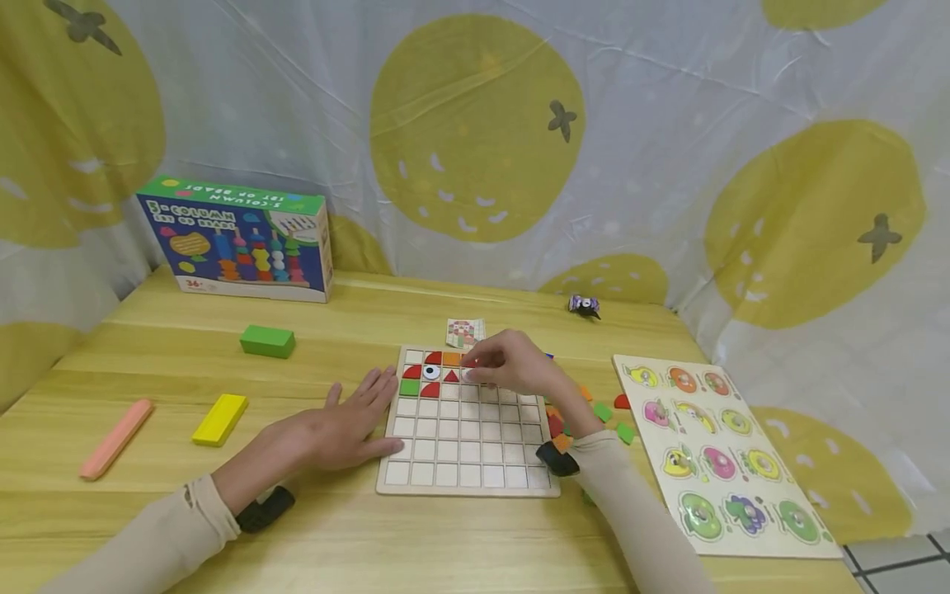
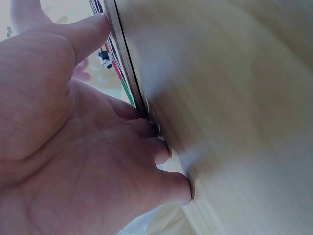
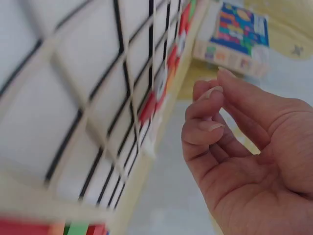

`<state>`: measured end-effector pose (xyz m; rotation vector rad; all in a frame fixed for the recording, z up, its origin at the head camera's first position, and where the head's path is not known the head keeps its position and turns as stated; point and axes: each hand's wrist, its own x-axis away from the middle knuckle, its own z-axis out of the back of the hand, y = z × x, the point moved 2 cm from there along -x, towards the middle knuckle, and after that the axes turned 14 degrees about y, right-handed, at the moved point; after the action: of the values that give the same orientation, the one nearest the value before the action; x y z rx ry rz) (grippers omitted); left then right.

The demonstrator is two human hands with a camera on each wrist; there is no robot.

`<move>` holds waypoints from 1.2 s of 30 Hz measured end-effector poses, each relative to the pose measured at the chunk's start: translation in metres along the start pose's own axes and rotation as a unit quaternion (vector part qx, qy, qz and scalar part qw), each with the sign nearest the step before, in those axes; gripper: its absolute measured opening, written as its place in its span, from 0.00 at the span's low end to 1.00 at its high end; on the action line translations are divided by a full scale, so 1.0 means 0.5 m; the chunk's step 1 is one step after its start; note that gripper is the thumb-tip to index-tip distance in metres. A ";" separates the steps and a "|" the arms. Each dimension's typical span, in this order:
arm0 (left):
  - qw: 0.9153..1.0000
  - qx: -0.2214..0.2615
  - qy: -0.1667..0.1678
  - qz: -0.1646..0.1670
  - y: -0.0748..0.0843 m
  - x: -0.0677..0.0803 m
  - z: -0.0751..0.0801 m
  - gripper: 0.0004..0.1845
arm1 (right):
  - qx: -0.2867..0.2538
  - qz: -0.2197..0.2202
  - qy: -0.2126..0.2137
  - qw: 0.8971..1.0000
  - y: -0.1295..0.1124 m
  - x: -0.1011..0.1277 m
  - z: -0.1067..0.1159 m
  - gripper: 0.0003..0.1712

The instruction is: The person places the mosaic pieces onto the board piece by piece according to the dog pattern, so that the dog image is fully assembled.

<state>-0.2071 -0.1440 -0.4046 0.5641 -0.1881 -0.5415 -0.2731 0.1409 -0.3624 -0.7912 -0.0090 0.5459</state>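
A wooden grid board [image 1: 448, 451] lies on the table. Its upper left cells hold red quarter-round pieces [image 1: 429, 391], an orange square [image 1: 451, 359], a white eye piece [image 1: 431, 372], a red triangle [image 1: 450, 376] and a green square [image 1: 409, 387]. My left hand [image 1: 337, 431] lies with fingers extended, touching the board's left edge. Over the board's top rows is my right hand [image 1: 515, 363], partly covering pieces there. The right wrist view shows that hand [image 3: 239, 142] with loosely bent fingers, thumb close to the index finger, and no piece visible between them.
A small pattern card [image 1: 465, 332] lies behind the board. Loose coloured pieces [image 1: 625, 432] are scattered right of it, beside a fruit puzzle board [image 1: 660, 450]. Leftward are a green block [image 1: 267, 341], a yellow block [image 1: 219, 419], a pink stick [image 1: 116, 440] and a bead-set box [image 1: 237, 247].
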 end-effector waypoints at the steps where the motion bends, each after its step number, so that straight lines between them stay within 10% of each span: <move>1: 1.000 0.000 0.000 -0.001 -0.001 -0.001 -0.001 0.58 | 0.000 -0.009 0.007 1.000 0.009 0.009 0.015 0.11; 19: 1.000 -0.015 -0.008 0.015 0.024 0.007 0.011 0.53 | 0.040 -0.111 0.067 0.991 0.180 0.139 0.185 0.13; 36: 1.000 -0.014 -0.005 0.015 0.030 0.006 0.018 0.53 | 0.076 -0.082 0.026 0.993 0.180 0.105 0.147 0.21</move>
<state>-0.2008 -0.1392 -0.3886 0.5299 -0.1973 -0.5182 -0.2849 0.2666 -0.3811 -0.6482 0.0158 0.3658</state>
